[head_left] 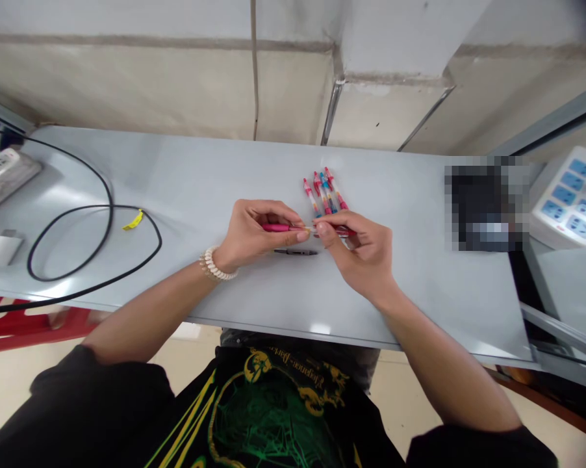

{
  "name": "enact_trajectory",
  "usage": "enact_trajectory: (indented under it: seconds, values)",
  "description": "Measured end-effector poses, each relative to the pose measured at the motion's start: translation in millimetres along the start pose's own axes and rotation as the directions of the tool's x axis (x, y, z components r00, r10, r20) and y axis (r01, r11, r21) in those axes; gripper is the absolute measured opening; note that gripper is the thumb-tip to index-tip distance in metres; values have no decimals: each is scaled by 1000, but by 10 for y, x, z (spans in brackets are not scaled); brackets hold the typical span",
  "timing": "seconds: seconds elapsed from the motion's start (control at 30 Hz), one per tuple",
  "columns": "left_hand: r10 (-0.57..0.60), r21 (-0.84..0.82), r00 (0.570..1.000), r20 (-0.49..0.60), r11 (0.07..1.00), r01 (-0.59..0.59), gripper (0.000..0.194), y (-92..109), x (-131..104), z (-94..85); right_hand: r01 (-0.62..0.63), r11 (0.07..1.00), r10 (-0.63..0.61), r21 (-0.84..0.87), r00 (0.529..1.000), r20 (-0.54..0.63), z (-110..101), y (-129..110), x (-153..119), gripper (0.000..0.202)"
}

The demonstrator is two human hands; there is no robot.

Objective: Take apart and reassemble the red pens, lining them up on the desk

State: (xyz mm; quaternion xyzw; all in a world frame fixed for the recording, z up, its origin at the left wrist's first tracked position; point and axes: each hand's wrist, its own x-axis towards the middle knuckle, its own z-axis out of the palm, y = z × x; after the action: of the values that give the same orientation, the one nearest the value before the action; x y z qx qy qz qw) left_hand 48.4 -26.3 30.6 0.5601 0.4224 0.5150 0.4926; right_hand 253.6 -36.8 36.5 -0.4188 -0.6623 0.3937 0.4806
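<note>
Between the thumb and fingers of my left hand (256,231) is a pink pen part (276,227), pointing sideways. My right hand (364,250) pinches a clear and red pen part (344,231), end to end with the pink one. Whether the two pieces are joined is too small to tell, as the fingertips cover much of them. A dark pen (299,252) lies on the table just below my hands. Beyond them, several colourful pens (326,192) with pink, red and blue tops lie side by side, their lower ends partly behind my right hand.
The grey table (186,175) runs along a wall. A black cable (108,188) with a yellow tag (133,220) loops at the left, near a white charger (0,248) and a power strip (8,175). At the right are a blurred-out dark object (475,208) and a white socket block (568,195).
</note>
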Motion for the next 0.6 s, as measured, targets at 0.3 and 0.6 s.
enact_trajectory:
  seconds: [0.3, 0.6]
  values:
    - [-61, -228, 998, -17, 972, 55, 41, 13, 45, -47, -344, 863, 230, 370, 920, 319, -34, 57, 80, 37]
    - [-48, -286, 997, -64, 958, 28, 37, -41, 29, 5, -76, 990, 41, 120, 961, 272, 10, 81, 17, 43]
